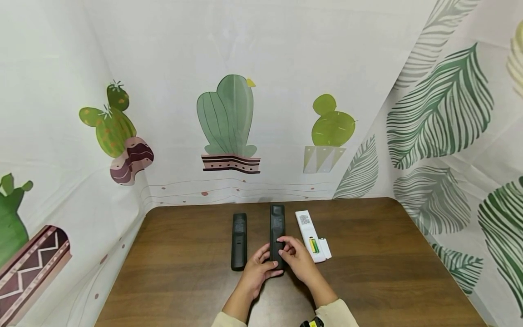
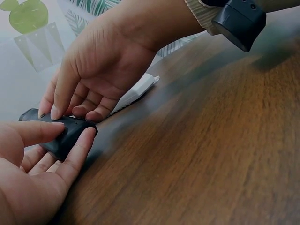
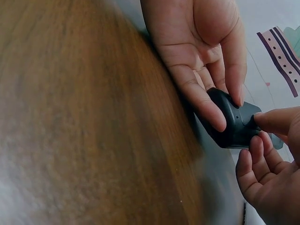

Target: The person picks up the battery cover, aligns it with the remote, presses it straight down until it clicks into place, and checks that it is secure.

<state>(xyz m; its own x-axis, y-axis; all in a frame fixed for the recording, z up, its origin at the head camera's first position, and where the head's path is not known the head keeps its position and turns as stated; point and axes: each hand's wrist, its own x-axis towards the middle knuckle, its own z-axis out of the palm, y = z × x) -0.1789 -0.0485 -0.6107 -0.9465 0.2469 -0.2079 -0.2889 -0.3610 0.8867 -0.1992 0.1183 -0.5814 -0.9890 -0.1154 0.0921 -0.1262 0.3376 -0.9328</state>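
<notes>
A black remote control lies back side up, its far end toward the wall. My left hand grips its near end, thumb on top and fingers around the side and end. From the right, my right hand holds the remote, with thumb and index fingertip on its back near the battery cover. In the left wrist view the dark remote sits between both hands. The right wrist view shows its rounded end in the left hand's fingers. Whether the cover is loose cannot be seen.
Left of the hands lies another black remote, back side up. To the right, a white remote has its battery compartment exposed, with green-yellow batteries inside and a white cover beside it. The wooden table meets a cactus-print cloth.
</notes>
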